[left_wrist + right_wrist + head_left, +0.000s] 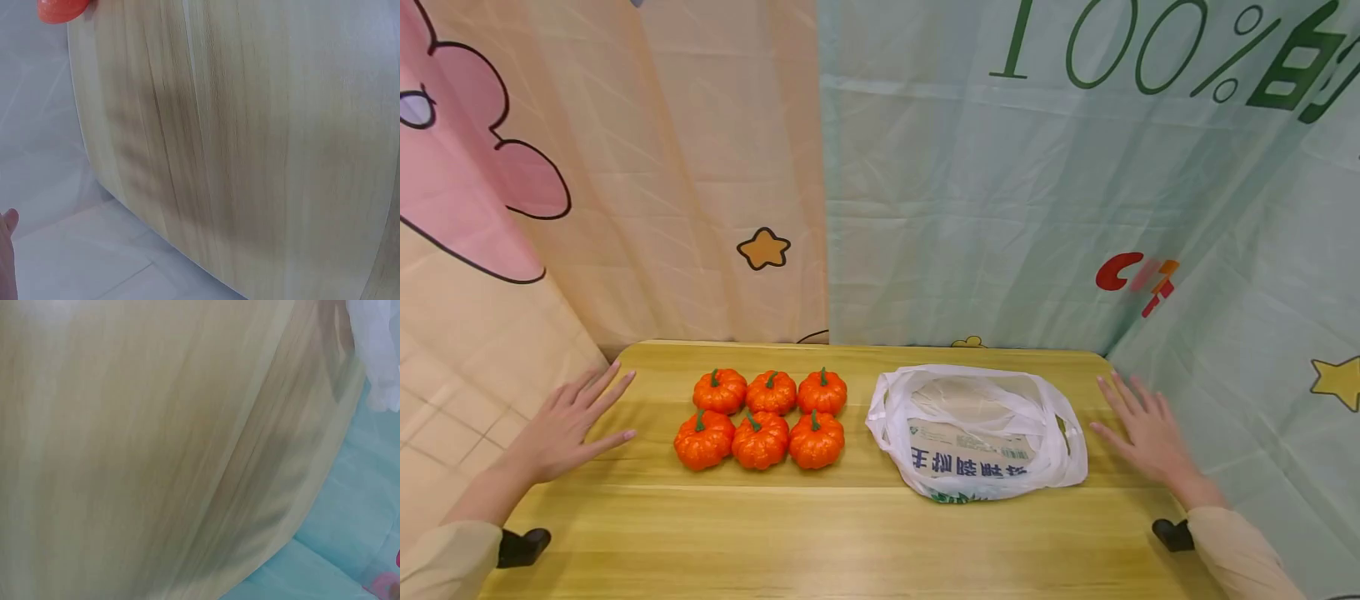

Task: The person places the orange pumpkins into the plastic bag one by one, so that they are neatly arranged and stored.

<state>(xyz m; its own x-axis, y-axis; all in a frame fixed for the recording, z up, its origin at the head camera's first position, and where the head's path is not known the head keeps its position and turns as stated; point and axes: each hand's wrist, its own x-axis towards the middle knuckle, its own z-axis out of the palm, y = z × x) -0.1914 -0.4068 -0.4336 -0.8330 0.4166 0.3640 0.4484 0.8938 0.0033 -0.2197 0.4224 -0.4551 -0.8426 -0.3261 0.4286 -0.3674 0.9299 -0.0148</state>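
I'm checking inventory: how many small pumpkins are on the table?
6: back-left pumpkin, back-middle pumpkin, back-right pumpkin, front-left pumpkin, front-middle pumpkin, front-right pumpkin, in two rows left of the white plastic bag. None appears hidden.

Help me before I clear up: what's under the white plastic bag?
The white plastic bag lies on the wooden table, which shows around the bag's edges. Whatever is directly beneath is covered and can't be seen.
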